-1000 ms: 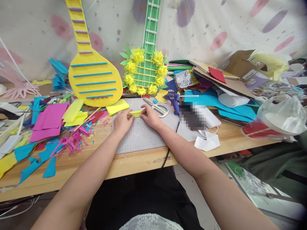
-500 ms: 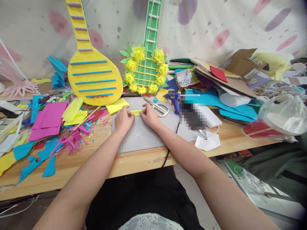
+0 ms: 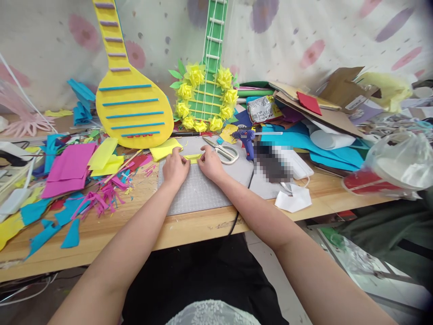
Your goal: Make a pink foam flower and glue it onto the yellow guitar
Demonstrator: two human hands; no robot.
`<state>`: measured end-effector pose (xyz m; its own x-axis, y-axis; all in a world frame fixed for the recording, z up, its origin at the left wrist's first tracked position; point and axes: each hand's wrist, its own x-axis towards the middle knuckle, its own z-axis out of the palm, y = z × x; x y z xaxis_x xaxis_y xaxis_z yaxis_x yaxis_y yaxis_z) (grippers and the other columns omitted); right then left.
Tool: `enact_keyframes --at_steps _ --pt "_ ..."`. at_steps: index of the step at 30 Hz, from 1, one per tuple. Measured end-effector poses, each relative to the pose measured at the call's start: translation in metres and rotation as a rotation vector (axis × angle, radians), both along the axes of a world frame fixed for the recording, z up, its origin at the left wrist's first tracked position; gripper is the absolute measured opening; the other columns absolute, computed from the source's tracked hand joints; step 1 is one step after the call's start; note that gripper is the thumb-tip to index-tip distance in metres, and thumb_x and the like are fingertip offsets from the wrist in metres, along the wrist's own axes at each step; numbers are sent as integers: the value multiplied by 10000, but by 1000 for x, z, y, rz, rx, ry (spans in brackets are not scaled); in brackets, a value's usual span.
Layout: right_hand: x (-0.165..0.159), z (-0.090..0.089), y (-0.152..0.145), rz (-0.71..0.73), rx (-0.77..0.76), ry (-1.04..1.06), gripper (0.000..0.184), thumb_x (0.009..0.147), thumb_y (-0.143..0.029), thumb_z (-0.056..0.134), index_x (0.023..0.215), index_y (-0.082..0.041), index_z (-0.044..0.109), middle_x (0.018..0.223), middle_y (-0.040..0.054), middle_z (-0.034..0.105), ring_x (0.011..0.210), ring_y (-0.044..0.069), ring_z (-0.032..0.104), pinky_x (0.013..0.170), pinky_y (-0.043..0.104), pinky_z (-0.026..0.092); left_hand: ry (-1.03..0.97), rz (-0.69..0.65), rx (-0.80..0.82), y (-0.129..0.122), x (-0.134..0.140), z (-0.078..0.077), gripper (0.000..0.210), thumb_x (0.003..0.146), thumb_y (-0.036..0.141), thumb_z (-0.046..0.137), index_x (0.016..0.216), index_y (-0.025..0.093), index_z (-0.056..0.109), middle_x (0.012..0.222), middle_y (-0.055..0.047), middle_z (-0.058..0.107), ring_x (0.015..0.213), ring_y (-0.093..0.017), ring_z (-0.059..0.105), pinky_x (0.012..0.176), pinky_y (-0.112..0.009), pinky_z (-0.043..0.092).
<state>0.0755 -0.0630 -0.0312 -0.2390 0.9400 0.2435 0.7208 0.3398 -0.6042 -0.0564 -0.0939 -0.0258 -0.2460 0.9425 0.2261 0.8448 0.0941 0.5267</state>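
Observation:
Between my two hands a strip of yellow crepe paper is held by its ends, just above the grey cutting mat. My left hand pinches its left end and my right hand its right end; the fingertips are partly hidden behind the hands. Right beyond my left hand lies a larger yellow paper piece. Scissors with pale handles rest beside my right hand. Farther right is a blue glue gun with a clear glue stick in it.
A yellow paper guitar and a green one ringed with yellow paper flowers lean at the back. Magenta paper and scraps cover the left side. On the right are a white box, cardboard and a bagged cup.
Almost nothing differs. Both hands keep their pinch on the yellow strip, with only a very slight shift of the fingers and of the camera view.

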Motion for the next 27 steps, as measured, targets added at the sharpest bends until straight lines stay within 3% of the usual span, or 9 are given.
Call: enact_keyframes --at_steps 16,22,27 --pt "-2 2 -1 -10 19 -88 246 780 -104 428 1022 -111 473 789 78 623 793 230 533 792 343 380 49 10 -12 -1 1 0 250 796 255 559 1011 225 436 884 -48 640 992 -240 558 756 -340 427" --pt "-4 -1 1 -9 45 -175 133 811 -134 436 909 -149 525 860 101 617 829 230 514 808 354 375 146 -87 25 -2 1 2 110 816 224 532 919 232 567 960 -80 584 1042 -258 471 844 -370 418" --pt "-5 -5 1 -7 102 -230 156 847 -147 413 920 -147 550 916 123 621 859 240 511 822 368 369 188 -148 57 3 -1 -3 177 824 203 504 851 247 674 1001 -93 547 1051 -270 437 924 -383 391"
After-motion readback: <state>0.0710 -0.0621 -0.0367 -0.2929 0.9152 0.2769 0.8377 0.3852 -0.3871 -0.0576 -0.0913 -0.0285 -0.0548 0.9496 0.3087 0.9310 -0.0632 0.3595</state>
